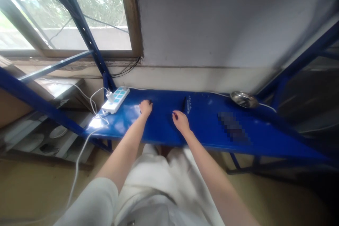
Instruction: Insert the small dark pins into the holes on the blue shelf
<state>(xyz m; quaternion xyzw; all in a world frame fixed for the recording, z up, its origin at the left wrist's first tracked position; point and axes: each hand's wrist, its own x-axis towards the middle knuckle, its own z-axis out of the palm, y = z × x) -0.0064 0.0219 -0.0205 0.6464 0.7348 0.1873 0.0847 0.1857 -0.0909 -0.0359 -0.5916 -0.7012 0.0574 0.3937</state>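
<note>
Over the blue table, my left hand has its fingers closed near a small dark item that barely shows at the fingertips. To the right, my right hand is closed in a pinch on a small dark object, too small to name. Just beyond it lie a black narrow object and a clear strip with a row of small round shapes. The two hands are apart from each other.
A white power strip with a plug and cables sits at the table's left end. At the back right is a shiny metal dish, with a blurred-out dark object in front. Blue metal posts rise beside the table.
</note>
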